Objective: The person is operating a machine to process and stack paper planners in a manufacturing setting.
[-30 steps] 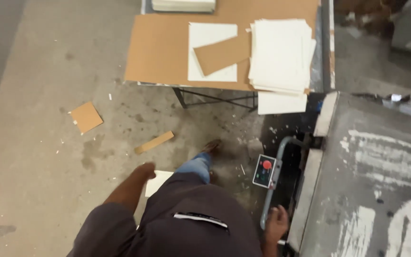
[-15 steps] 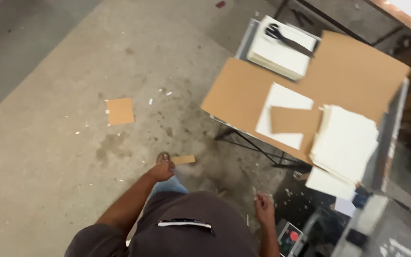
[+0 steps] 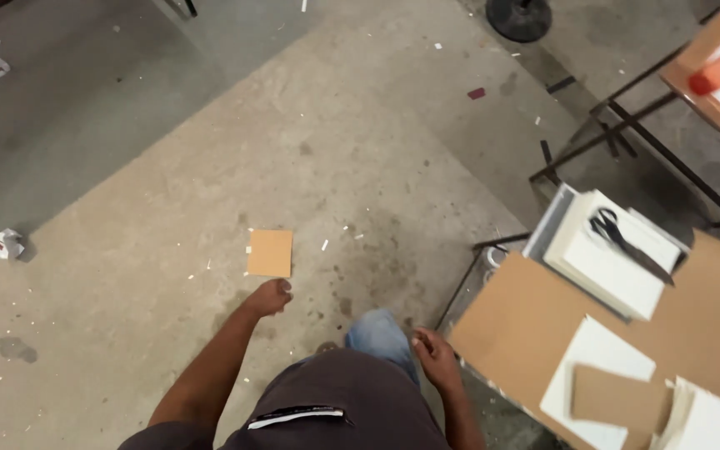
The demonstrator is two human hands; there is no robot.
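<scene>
I look down at my body over a concrete floor. My left hand (image 3: 270,297) hangs loosely curled and holds nothing, just below a small brown cardboard square (image 3: 270,252) lying on the floor. My right hand (image 3: 433,352) is empty too, fingers loosely apart, beside the left edge of a table covered by a large brown cardboard sheet (image 3: 510,321). On that sheet lie a white sheet (image 3: 602,354) with a smaller brown cardboard piece (image 3: 618,398) over it.
A stack of white boards (image 3: 606,267) with black scissors (image 3: 622,240) on top sits at the table's far end. More white sheets (image 3: 710,421) lie at bottom right. A black metal frame (image 3: 627,133) stands beyond. A round black base (image 3: 518,17) and crumpled paper (image 3: 6,244) lie on the floor.
The view has swung left, away from the grey machine and toward the open floor. The cardboard square on the floor now lies close to my left hand. Both hands stay empty.
</scene>
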